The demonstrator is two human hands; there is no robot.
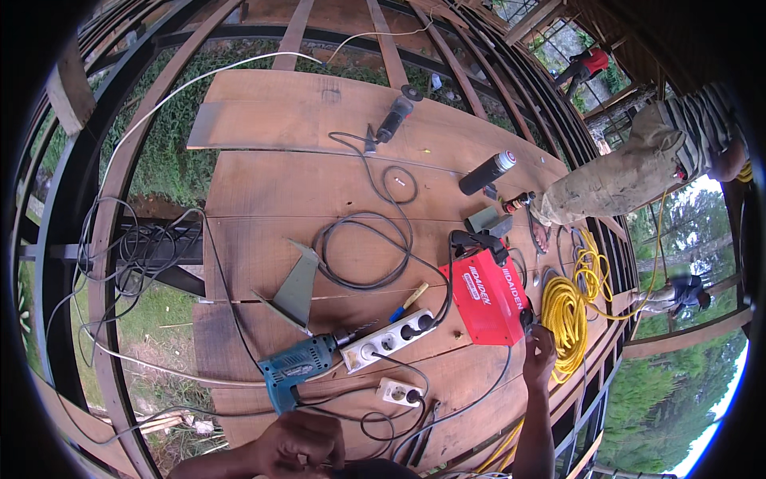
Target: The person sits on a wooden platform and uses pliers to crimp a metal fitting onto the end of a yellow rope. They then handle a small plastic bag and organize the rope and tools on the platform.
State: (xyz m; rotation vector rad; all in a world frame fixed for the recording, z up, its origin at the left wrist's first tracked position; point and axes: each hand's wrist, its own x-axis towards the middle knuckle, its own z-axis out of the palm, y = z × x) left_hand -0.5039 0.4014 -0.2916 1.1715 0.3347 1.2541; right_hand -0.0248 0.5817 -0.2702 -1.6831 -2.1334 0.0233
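Observation:
My right hand (539, 356) reaches to the near right corner of a red welding machine (483, 303). Its fingers are closed at a small black fitting (527, 318) on that end. A black strap (479, 242) lies over the machine's far end. My left hand (302, 444) is low in front of me, its fingers curled; whatever they hold, if anything, is hidden. Just beyond it lies a teal power drill (297, 367) with a bit fitted, beside a white power strip (387, 342) with black plugs in it. A smaller white socket block (396, 392) sits nearer, also plugged.
Wooden planks (263, 180) form the work surface, with gaps between them over open framing. An angle grinder (394, 118), black flask (487, 172), metal bracket (297, 289), paintbrush (408, 302), coiled black cable (363, 249) and yellow cable (563, 323) lie about. Another person's leg (606, 172) stands at right.

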